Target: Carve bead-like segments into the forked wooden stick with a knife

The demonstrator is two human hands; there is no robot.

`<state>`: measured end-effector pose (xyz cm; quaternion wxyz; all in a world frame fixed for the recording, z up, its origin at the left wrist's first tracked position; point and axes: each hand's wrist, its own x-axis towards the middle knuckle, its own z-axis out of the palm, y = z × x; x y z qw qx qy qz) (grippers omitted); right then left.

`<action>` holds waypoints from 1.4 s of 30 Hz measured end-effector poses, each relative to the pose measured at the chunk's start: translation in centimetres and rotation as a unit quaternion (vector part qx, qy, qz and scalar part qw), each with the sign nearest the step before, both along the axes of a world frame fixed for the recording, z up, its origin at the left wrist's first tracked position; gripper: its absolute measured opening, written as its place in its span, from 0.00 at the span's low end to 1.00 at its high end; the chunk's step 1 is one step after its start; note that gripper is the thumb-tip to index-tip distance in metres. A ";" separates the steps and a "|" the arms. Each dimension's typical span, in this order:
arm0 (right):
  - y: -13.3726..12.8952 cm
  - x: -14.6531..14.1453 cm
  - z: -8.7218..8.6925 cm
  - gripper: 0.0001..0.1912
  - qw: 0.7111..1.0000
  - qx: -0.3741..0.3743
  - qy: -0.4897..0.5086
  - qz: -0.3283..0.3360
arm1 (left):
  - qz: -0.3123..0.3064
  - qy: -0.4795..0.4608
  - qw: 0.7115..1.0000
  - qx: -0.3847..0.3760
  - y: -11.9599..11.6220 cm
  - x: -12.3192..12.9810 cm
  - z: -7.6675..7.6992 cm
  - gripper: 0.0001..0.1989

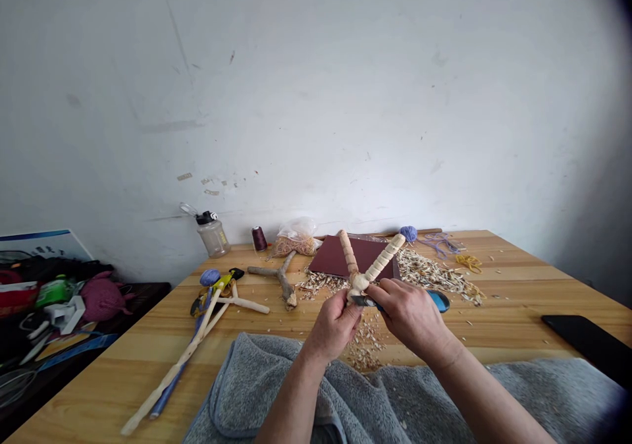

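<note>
A Y-shaped forked stick [385, 258], peeled pale with rings cut along both prongs, stands upright above the table. My left hand [332, 325] is closed around its lower part, below the fork. My right hand [412, 312] grips a knife [438, 301] whose blue and black handle end sticks out past the palm. The dark front part of the knife lies across the stick just under the fork, near my left thumb. My fingers hide much of the knife and the stick's lower end. Wood shavings [366, 345] are scattered beneath my hands.
A maroon board [328, 257] lies behind, beside a shavings pile [434, 273]. Left are a bark-covered branch [281, 273], peeled sticks [172, 371] and a bottle [214, 238]. A grey towel [257, 371] covers the front edge; a black flat object [587, 345] lies right.
</note>
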<state>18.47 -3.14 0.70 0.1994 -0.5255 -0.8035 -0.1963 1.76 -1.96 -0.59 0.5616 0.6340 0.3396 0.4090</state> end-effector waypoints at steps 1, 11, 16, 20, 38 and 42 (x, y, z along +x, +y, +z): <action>0.0 0.0 0.0 0.12 1.000 0.001 -0.003 -0.001 | -0.002 0.002 1.000 -0.003 0.0 0.0 0.0 0.16; -0.4 -0.9 -0.3 0.11 0.999 -0.002 0.011 -0.046 | 0.100 0.117 0.982 0.111 -0.4 0.4 0.0 0.12; -0.4 -1.4 -0.6 0.10 0.997 -0.003 0.027 -0.068 | 0.146 0.194 0.953 0.179 -0.6 0.8 0.2 0.08; -0.5 -1.8 -0.8 0.08 0.995 -0.020 0.050 -0.080 | 0.174 0.247 0.932 0.200 -0.8 1.2 -0.3 0.08; 1.0 -0.6 -1.2 0.12 0.898 -0.147 0.379 0.171 | 0.101 0.013 0.992 0.074 -0.9 1.0 -0.5 0.13; 1.1 -0.1 -1.7 0.12 0.936 -0.080 0.329 0.094 | 0.102 -0.009 0.993 0.064 -0.5 0.6 -0.5 0.13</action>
